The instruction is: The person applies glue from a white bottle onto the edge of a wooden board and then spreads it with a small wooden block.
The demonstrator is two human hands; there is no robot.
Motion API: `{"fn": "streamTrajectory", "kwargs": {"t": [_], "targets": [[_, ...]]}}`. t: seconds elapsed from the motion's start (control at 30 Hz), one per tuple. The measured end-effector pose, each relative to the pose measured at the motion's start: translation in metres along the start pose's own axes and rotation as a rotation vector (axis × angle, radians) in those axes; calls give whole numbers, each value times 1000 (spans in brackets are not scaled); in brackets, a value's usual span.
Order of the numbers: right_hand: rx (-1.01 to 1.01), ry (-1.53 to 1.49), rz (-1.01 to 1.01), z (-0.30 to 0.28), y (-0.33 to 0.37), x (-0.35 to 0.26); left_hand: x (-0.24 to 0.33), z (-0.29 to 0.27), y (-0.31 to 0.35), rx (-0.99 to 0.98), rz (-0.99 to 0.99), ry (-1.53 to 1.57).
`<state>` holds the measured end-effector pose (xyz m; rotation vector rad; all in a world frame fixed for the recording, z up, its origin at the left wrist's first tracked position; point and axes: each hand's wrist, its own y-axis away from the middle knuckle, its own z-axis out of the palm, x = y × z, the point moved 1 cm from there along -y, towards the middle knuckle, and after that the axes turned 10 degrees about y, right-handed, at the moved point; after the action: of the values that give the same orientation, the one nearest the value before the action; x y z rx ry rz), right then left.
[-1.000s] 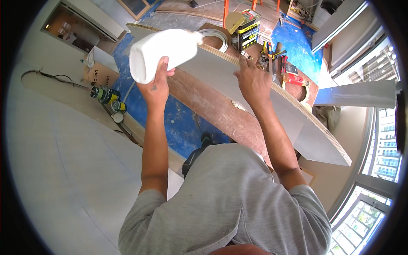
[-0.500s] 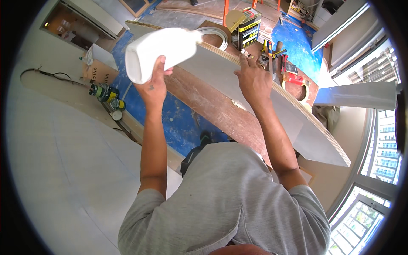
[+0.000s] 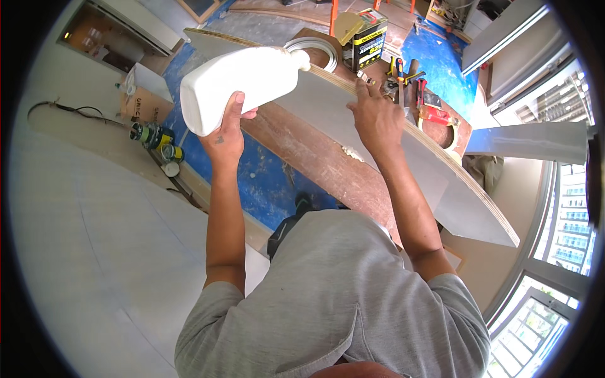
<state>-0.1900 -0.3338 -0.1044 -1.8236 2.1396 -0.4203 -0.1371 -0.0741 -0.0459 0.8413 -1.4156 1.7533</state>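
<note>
My left hand (image 3: 228,133) is closed around a big white plastic bottle (image 3: 242,82), thumb on the near side. The bottle is tipped almost onto its side, its narrow neck pointing right above a curved board. My right hand (image 3: 379,120) reaches to the far edge of this grey-faced board (image 3: 315,94), whose rim shows pale plywood layers. Its fingers are apart, with the fingertips at that edge and the thumb out to the left. Whether they press on the edge or hover over it, I cannot tell.
Beyond the board stand a black and yellow can (image 3: 368,44) and a white coil (image 3: 315,50). Several hand tools, among them a screwdriver (image 3: 399,69), lie right of the can. Green and yellow power tools (image 3: 154,140) sit at left by a cardboard box (image 3: 148,104). Blue sheeting (image 3: 252,179) covers the floor.
The bottle and my left hand have shifted slightly left and down, with the bottle's neck now a little lower. My right hand has hardly moved at the board's edge.
</note>
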Motion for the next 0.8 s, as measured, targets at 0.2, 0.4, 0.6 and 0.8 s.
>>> {"fn": "streamTrajectory", "kwargs": {"t": [0.2,0.4,0.6,0.8], "targets": [[25,14,-8,0,-1,1,-4,-7,-6,8,30,-28],[-22,-2,14,1,-4,3,-7,-7,-4,6,23,50],[22,1,-1,2,-3,2,-6,2,6,-33,23,158],[16,10,3,1,-1,1,-13,-9,-7,0,53,-107]]}}
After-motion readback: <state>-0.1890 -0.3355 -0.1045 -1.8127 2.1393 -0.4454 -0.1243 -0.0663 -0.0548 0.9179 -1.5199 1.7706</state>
